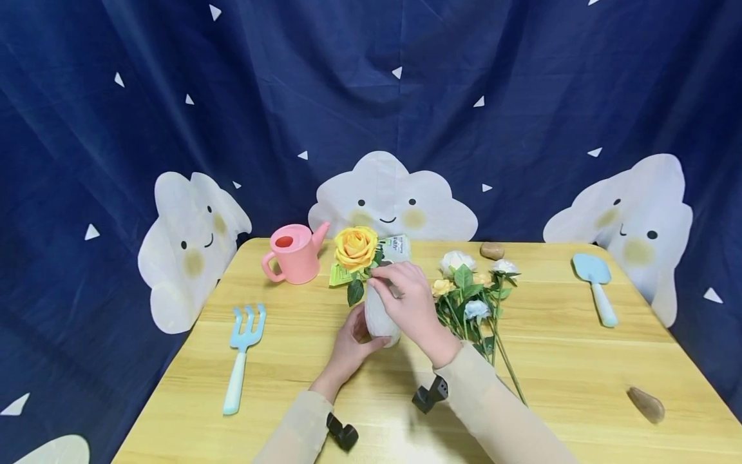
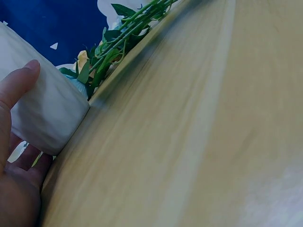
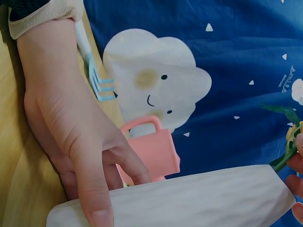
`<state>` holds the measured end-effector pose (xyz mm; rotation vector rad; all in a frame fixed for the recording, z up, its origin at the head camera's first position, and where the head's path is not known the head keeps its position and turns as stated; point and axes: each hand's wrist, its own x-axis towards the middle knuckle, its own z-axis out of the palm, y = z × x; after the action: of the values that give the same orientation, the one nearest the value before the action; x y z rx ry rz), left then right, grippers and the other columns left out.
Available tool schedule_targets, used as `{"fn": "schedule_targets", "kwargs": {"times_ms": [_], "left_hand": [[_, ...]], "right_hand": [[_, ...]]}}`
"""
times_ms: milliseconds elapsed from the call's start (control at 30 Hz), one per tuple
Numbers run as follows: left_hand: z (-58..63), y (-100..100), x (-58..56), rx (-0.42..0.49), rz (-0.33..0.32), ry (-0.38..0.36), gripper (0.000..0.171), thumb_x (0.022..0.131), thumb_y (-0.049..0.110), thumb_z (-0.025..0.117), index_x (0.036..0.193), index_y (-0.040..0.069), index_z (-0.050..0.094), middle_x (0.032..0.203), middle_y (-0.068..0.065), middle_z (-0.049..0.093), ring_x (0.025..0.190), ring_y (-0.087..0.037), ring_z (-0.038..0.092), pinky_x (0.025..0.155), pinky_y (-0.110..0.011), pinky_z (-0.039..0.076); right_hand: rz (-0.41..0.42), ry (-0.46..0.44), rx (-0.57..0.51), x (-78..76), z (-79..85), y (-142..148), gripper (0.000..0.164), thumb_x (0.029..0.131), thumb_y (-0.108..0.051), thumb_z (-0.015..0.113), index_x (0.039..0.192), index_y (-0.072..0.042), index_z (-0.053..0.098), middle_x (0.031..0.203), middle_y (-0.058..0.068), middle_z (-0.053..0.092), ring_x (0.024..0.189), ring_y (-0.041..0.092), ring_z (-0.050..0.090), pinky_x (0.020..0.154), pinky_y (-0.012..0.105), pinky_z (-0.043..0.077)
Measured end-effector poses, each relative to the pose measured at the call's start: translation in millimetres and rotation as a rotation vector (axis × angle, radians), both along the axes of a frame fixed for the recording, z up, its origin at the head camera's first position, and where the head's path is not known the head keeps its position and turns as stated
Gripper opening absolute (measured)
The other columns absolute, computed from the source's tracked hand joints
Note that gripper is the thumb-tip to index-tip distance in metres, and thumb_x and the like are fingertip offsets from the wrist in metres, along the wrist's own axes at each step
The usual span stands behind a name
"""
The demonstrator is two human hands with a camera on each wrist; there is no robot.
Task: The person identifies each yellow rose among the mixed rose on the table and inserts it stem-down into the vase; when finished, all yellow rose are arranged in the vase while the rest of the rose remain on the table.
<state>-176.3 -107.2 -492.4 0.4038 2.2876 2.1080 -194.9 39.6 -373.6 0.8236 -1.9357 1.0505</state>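
Note:
A white vase stands tilted a little on the wooden table. My left hand grips it low down, thumb across the front; the left wrist view shows that thumb flat against the vase wall. At the vase mouth, my right hand pinches the stem of a yellow rose. The bloom leans left over the rim, with green leaves below it. In the right wrist view the stem enters the vase mouth between the right fingertips, and its lower part is hidden inside.
Several cut flowers lie right of the vase. A pink watering can and a blue fork are at left, a blue shovel at right. Stones and a green packet also lie on the table.

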Motion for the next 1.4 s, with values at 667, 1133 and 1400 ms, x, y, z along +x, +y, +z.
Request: {"fn": "schedule_targets", "kwargs": {"times_ms": [667,1133,1400], "left_hand": [[2.2,4.0,0.9,-0.021,0.002,0.003,0.072,0.077,0.011,0.077,0.138,0.01,0.039,0.13,-0.014,0.052,0.12,-0.025,0.048,0.1,-0.042,0.037],[-7.3,-0.4,-4.6,0.026,-0.032,0.087,0.074,0.075,0.007,0.077,0.138,0.012,0.039,0.131,-0.008,0.051,0.121,-0.024,0.047,0.101,-0.042,0.036],[-5.9,-0.9,-3.5,0.007,-0.015,0.056,0.074,0.075,0.009,0.078,0.138,0.012,0.039,0.131,-0.009,0.051,0.12,-0.022,0.047,0.1,-0.041,0.038]], "right_hand": [[-0.041,0.008,0.016,0.1,-1.1,2.0,0.01,0.077,-0.004,0.074,0.084,-0.004,0.067,0.084,0.004,0.066,0.082,0.021,0.058,0.077,0.036,0.046],[0.027,-0.059,-0.141,2.6,-2.5,19.7,0.022,0.07,0.017,0.065,0.084,0.0,0.068,0.082,0.009,0.064,0.078,0.024,0.057,0.071,0.031,0.049],[0.027,-0.156,-0.16,3.9,-8.5,24.9,0.016,0.075,0.012,0.069,0.082,-0.002,0.07,0.083,0.006,0.066,0.079,0.02,0.059,0.072,0.026,0.049]]}}
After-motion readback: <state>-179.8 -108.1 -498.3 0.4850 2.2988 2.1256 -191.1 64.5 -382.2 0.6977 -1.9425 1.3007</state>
